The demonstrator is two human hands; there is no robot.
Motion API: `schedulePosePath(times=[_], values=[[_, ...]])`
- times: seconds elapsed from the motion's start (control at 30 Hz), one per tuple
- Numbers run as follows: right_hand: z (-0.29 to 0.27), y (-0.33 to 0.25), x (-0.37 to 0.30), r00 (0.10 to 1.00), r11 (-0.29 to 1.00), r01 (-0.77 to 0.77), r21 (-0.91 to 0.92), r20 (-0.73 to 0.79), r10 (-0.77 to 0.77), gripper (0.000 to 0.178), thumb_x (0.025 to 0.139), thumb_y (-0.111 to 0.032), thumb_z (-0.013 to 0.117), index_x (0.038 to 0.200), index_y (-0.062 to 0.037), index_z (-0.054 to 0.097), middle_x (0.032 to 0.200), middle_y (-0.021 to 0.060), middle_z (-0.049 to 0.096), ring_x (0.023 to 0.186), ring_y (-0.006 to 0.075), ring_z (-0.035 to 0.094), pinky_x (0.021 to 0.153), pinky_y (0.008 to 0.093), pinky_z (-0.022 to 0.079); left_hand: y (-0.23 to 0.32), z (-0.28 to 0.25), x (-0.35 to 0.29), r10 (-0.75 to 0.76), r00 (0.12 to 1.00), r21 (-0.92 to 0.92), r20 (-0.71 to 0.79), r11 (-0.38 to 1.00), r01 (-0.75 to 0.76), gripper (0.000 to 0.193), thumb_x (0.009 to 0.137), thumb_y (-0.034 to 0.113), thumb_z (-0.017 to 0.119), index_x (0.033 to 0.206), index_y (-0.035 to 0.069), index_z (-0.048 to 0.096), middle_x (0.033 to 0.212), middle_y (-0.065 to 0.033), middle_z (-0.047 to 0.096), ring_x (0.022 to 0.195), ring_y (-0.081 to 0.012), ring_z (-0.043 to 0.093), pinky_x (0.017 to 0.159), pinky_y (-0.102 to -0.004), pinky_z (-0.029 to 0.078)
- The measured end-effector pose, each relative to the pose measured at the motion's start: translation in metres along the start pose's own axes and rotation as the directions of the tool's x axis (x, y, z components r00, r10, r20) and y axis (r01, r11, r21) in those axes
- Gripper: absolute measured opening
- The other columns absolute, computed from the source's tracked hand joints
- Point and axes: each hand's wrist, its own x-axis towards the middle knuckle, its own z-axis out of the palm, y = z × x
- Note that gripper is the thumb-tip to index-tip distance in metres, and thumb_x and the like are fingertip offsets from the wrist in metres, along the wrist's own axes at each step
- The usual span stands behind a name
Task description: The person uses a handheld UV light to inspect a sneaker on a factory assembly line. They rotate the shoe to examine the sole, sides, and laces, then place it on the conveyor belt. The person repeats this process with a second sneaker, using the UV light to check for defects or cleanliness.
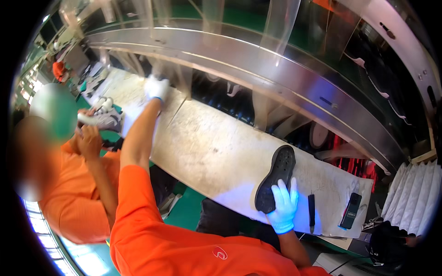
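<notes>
White-gloved right grip (284,202), fingers slightly spread, touched black holed shoe sole (280,168) beneath and ahead on pale worn counter (207,133); clasp unclear. Seemingly positioning sole; next move likely called for steady hold. Beyond, white-gloved left grip (157,88): blurred, state unclear.

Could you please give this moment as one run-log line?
left hand: extended over bench | right hand: touching black sole | nearby: dark slim tool

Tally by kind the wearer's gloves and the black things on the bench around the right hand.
Gloves, on left hand and right hand: 2
Black shoe sole: 1
Slim black pen-like tool: 1
Black phone-like device: 1
Total: 5
</notes>
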Motion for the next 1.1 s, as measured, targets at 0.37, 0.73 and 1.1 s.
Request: schedulePosePath(times=[0.37, 0.73, 1.1], values=[[0.015, 0.000, 0.011, 0.989, 0.990, -0.106, 0.088, 0.114, 0.095, 0.087, 0.090, -0.077, 0.076, 0.139, -0.0054, 0.072, 0.151, 0.0205, 0.066, 0.148, 0.0629, 0.049, 0.114, 0.0681, 0.047, -0.009, 0.139, 0.148, 0.112, 0.930, 0.485, 0.350, 0.828, -0.282, 0.073, 0.102, 0.046, 0.064, 0.154, -0.003, 0.051, 0.149, -0.0257, 0.060, 0.132, -0.0436, 0.060, 0.112, -0.0462, 0.048], [0.012, -0.003, 0.007, 0.996, 0.975, -0.054, 0.215, -0.063, 0.069, 0.076, 0.079, -0.045, 0.092, 0.143, -0.0077, 0.072, 0.155, 0.0186, 0.066, 0.140, 0.0562, 0.059, 0.112, 0.0588, 0.052, 0.060, 0.015, -0.018, -0.033, 0.904, -0.852, 0.427, 0.319, 0.414, 0.062, 0.096, 0.051, 0.070, 0.134, 0.002, 0.061, 0.124, -0.0168, 0.065, 0.108, -0.0324, 0.063, 0.090, -0.0422, 0.054], [-0.021, 0.017, -0.046, 0.989, 0.963, -0.066, 0.262, -0.111, 0.098, 0.065, 0.074, -0.005, 0.082, 0.139, -0.0081, 0.076, 0.157, 0.0210, 0.066, 0.143, 0.0469, 0.062, 0.119, 0.0529, 0.052, 0.077, -0.189, -0.467, 0.769, -0.006, 0.391, 0.640, -0.319, 0.863, 0.080, 0.097, 0.061, 0.068, 0.147, 0.000, 0.058, 0.128, -0.0211, 0.066, 0.105, -0.0365, 0.068, 0.081, -0.0435, 0.060]])
